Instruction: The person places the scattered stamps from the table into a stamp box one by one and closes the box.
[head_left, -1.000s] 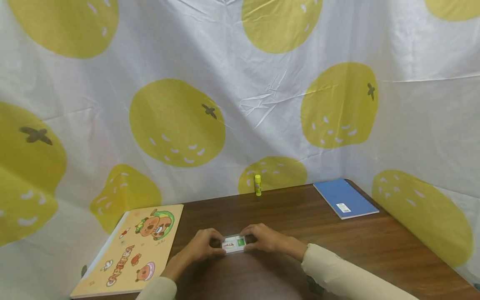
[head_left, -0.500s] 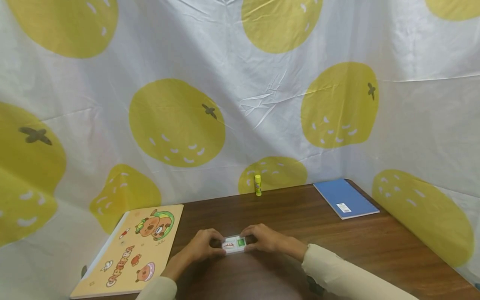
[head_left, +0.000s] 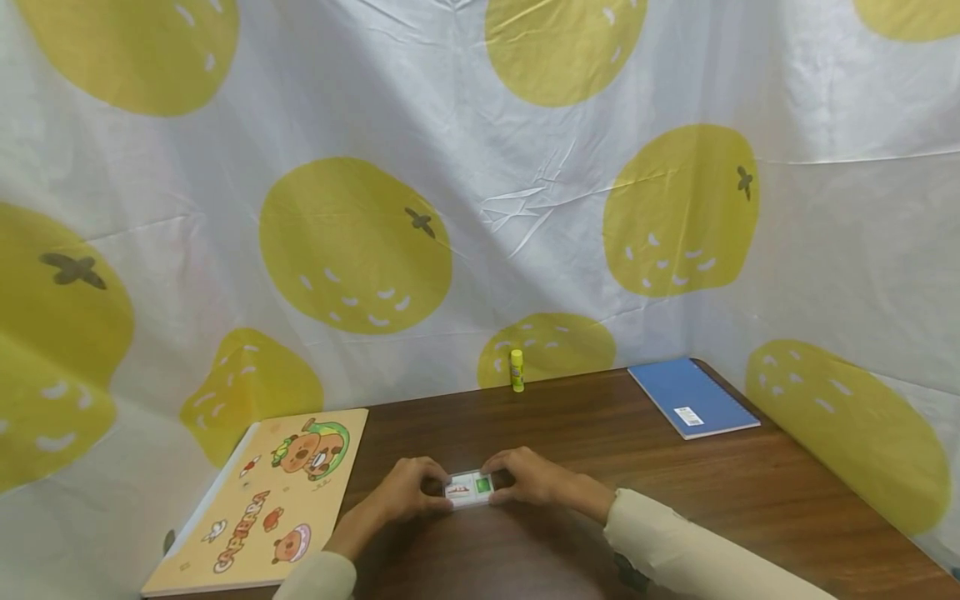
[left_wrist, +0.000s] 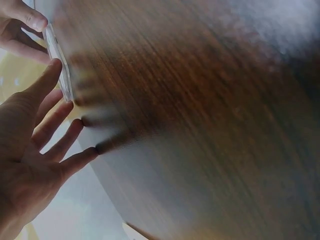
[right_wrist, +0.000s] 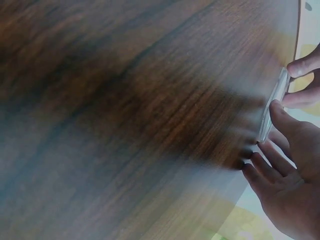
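Observation:
A small flat clear plastic case (head_left: 468, 490) with a white printed insert, red marks and a green square lies low over the brown table in the head view. My left hand (head_left: 405, 492) pinches its left end between thumb and fingers. At the right end, my right hand (head_left: 531, 477) does the same. Edge-on, the thin case (left_wrist: 61, 67) shows in the left wrist view, with the lower fingers of my left hand (left_wrist: 37, 145) spread and their tips on the tabletop. The right wrist view has the case (right_wrist: 272, 107) by the thumb of my right hand (right_wrist: 295, 165).
An orange capybara-printed board (head_left: 262, 500) lies at the left of the table (head_left: 585, 433). A yellow glue stick (head_left: 517, 371) stands at the back edge. Toward the back right is a blue spiral notebook (head_left: 690, 396). A white curtain (head_left: 517, 242) with yellow fruit prints hangs behind.

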